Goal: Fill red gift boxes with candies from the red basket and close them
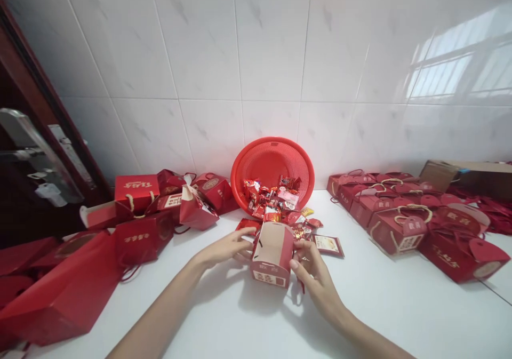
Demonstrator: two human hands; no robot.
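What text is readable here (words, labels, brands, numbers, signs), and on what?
Nothing sharp enough to quote.
Center box: Chinese-style characters and a label on its front, too small and blurred.
Boxes at right: similar characters, gold script on one; blurred.
Boxes at left: gold script, a pale label; blurred.
Candy wrappers: print too small.
Flat packet: too small.

On the table (240, 329), I have one box (272, 247) between my left hand (228, 249) and right hand (314, 271); behind lie sweets (272, 212) in the basket (266, 159); left and right stand other boxes (138, 240).
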